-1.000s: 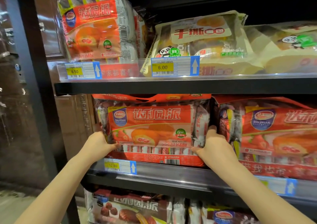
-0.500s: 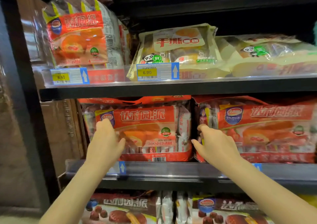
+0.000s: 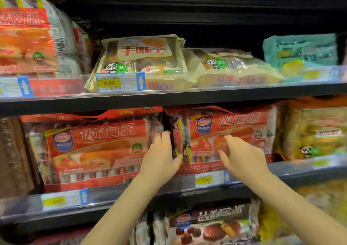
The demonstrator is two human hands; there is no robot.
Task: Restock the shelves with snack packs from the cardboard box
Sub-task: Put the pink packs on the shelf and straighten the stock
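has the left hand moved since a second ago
Yes. The left hand went rightward along the shelf, from the left end of the left red pack to the gap at its right end.

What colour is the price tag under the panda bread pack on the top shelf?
Yellow price panel reading 6.00 on a white label with a blue arrow strip: price tag, head view.
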